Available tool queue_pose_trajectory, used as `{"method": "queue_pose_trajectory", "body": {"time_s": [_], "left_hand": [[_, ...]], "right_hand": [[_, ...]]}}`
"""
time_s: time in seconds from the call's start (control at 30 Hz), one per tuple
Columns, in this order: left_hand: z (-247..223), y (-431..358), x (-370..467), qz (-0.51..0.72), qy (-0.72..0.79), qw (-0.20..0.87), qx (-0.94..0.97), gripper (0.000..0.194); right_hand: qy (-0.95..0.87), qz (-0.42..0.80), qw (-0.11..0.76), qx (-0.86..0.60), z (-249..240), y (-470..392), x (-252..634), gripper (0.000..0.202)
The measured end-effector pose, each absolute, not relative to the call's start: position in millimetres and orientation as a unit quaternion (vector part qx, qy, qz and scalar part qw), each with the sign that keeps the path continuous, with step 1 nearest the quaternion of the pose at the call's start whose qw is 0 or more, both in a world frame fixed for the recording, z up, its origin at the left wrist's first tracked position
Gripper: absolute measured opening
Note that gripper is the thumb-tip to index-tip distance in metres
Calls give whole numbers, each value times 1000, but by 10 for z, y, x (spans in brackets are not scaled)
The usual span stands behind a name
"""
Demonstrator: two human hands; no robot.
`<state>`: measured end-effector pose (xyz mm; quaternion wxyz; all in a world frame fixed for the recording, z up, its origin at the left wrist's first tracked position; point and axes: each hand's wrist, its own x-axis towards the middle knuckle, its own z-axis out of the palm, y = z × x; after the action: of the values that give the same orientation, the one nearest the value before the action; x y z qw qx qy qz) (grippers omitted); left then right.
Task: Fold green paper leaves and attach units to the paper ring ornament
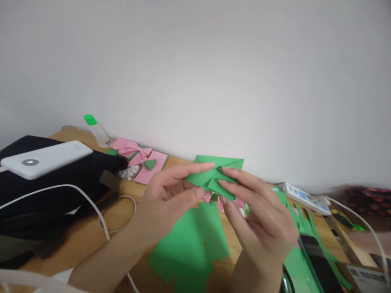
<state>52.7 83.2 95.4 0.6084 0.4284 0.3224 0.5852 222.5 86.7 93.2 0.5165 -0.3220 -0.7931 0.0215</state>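
The left hand (171, 193) and right hand (264, 215) pinch one folded green paper (200, 178) above the desk (88, 242). One phone (320, 262) lies right, one power bank (51, 158) left; the paper's upper edge pokes free of both hands, with open room above it.

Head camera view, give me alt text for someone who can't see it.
A left hand and a right hand hold folded green paper above a wooden table. Green sheets lie below them; a white device rests on black fabric at picture left, and a dark phone lies at right.
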Motion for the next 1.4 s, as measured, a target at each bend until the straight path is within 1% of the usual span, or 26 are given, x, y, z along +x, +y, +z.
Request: {"method": "queue_pose_trajectory", "body": {"time_s": [0.07, 0.2, 0.3, 0.6, 0.93, 1.1, 1.27, 1.4], "left_hand": [[960, 819, 517, 576, 309, 629, 421, 31], [968, 806, 505, 591, 282, 641, 401, 26], [977, 805, 493, 599, 279, 639, 394, 26], [994, 813, 436, 572, 322, 618, 432, 26], [995, 805, 425, 550, 344, 597, 472, 26], [986, 812, 407, 538, 363, 593, 477, 21], [1018, 800, 421, 526, 353, 608, 479, 26], [1038, 799, 447, 541, 325, 616, 471, 28]], "right_hand": [[-796, 22, 515, -316, 947, 859, 2240, 33], [-794, 27, 528, -299, 966, 852, 2261, 35], [-797, 32, 535, -279, 977, 854, 2276, 36], [-830, 14, 478, -286, 1038, 819, 2369, 44], [-814, 18, 510, -277, 1024, 836, 2369, 42], [-810, 8, 514, -281, 1044, 837, 2372, 35], [-784, 7, 547, -295, 1027, 834, 2343, 29], [-756, 9, 574, -316, 1009, 827, 2289, 30]]}}
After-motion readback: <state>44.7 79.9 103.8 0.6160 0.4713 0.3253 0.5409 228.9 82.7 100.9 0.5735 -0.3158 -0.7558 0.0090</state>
